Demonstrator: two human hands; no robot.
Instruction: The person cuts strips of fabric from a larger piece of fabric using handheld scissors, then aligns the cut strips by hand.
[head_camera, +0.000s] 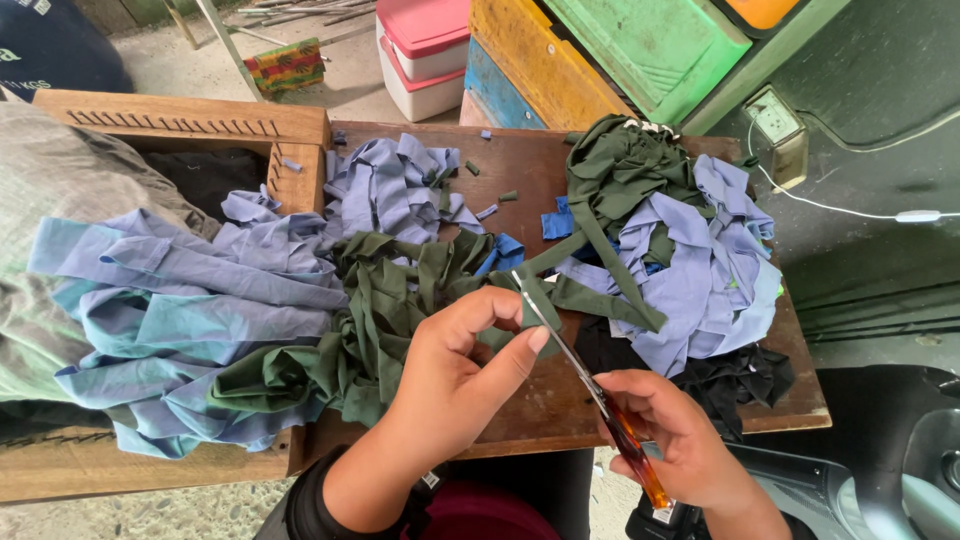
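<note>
Here the left hand (455, 370) pinches a green cloth strip (560, 290); just beside that pinch, the right hand (670, 430) squeezes scissors (585, 375).

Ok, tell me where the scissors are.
Head view, lower centre-right: the scissors are in the right hand, blades cutting a green strip that the left hand holds.

Scissor handle (640, 465) hidden inside right hand (680, 440)
</note>
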